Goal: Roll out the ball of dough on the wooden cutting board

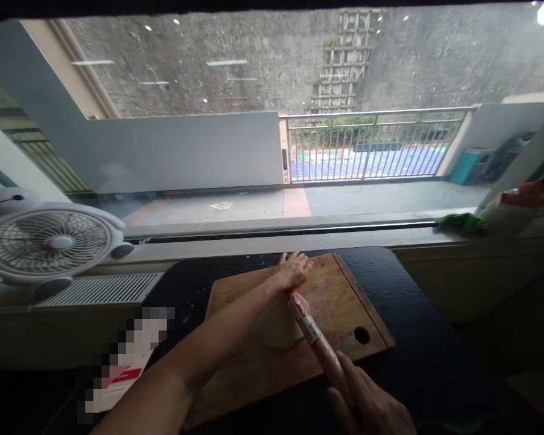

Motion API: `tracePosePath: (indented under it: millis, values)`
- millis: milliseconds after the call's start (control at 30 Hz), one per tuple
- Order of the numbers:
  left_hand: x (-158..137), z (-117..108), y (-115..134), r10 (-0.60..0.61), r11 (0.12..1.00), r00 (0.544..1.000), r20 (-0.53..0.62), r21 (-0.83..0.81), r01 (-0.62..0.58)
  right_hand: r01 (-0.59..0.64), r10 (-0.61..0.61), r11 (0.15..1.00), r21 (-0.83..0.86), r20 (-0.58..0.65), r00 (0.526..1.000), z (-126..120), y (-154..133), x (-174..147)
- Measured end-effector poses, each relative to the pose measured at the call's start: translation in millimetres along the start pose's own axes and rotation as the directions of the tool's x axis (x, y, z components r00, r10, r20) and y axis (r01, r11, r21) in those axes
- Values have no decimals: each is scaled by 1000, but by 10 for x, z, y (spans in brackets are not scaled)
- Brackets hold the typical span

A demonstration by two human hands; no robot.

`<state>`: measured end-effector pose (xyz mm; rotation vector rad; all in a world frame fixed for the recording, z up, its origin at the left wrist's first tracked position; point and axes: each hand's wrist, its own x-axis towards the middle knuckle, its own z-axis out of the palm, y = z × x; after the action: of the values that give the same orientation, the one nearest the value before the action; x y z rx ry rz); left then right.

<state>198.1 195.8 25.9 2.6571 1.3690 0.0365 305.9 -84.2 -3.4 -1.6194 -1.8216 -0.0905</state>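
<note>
My right hand [374, 396] is wrapped round the near end of a wooden rolling pin [330, 360], which has a red and white label near its far end. The pin slants up and to the left, over the right side of a flat, pale round of dough [278, 329]. Past the pin's far end, my left hand [294, 270] reaches over the far part of a wooden cutting board [344, 296], fingers stretched out and apart. Whether its palm presses on the board or the dough's far edge, I cannot tell. My left forearm hides part of the dough and board.
The board lies on a black table [376, 266] with pale specks on its left side. A white fan [61, 241] stands at the left. On the windowsill [403, 237] at right are a green cloth [459, 223] and an orange-topped bottle [510, 214].
</note>
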Motion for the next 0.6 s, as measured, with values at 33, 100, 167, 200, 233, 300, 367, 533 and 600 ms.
tracePosePath:
  millis: [33, 100, 167, 200, 233, 300, 367, 533, 600]
  values:
    - [-83, -8, -57, -1, 1000, 1000, -1, 6, 1, 13, -13, 1000, 2, 14, 1000, -12, -24, 22]
    - [-310, -26, -218, 0, 1000, 1000, -2, 23, 0, 59, -59, 998, 15, 39, 998, -42, -73, 81]
    - [-537, -43, -379, -14, 999, 1000, -15, 28, 15, 134, -136, 990, 37, 60, 989, -64, -105, 135]
    - [-619, -48, -436, -25, 999, 999, -27, 24, 26, 166, -169, 985, 51, 69, 983, -67, -110, 149]
    - [-666, -49, -470, -40, 999, 998, -39, 16, 40, 180, -185, 981, 65, 71, 980, -63, -108, 153]
    - [-637, -39, -455, -51, 999, 998, -44, 5, 52, 155, -159, 985, 78, 47, 986, -35, -83, 123]
    - [-462, -15, -335, -45, 999, 998, -37, 4, 45, 78, -78, 995, 68, -5, 997, 7, -39, 57]
    - [94, 40, 103, -26, 999, 998, -65, -22, 25, -25, 25, 1000, -6, -59, 998, 75, 64, -90]
    - [150, 43, 159, -13, 1000, 996, -86, -27, 10, -24, 23, 999, -28, -38, 999, 71, 64, -87]
